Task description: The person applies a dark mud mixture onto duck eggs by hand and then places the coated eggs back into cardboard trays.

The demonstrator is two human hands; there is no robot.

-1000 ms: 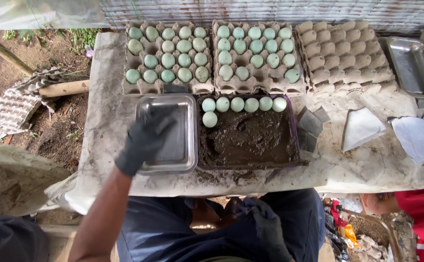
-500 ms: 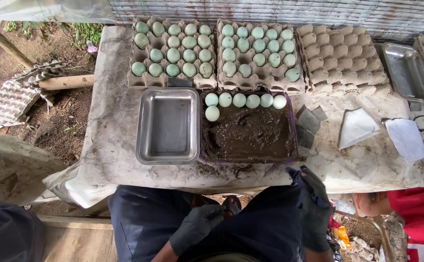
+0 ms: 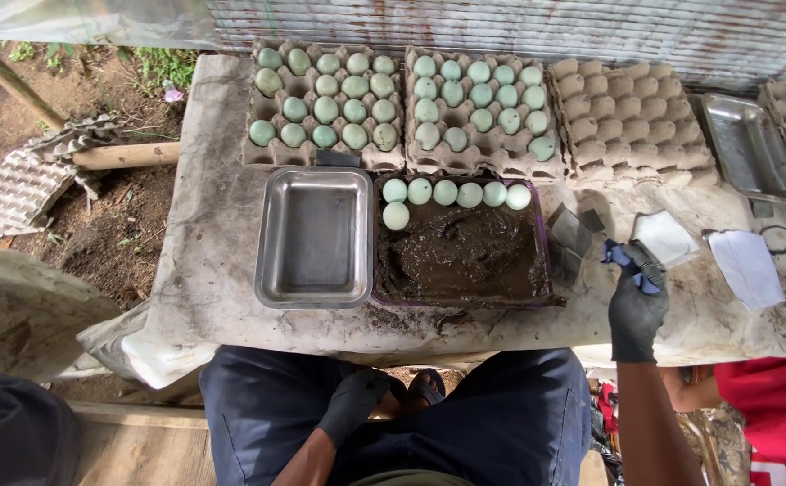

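While the left hand [image 3: 354,402] rests loosely closed on the lap, holding nothing, the right hand [image 3: 637,306] is out over the bench [image 3: 213,261], clamped on a small blue scrap [image 3: 625,258] just beside the white folded papers [image 3: 665,238]. Step looks like picking up or handling that scrap; next move calls for a firm pinch. Left of it, well apart: mud tray [image 3: 461,254] with pale eggs [image 3: 454,193], empty steel tray [image 3: 314,236]. Farthest: egg cartons [image 3: 402,103].

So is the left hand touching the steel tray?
Apart. The head view shows the left hand down on the lap, below the table edge, while the steel tray sits up on the tabletop, with bare table between them.
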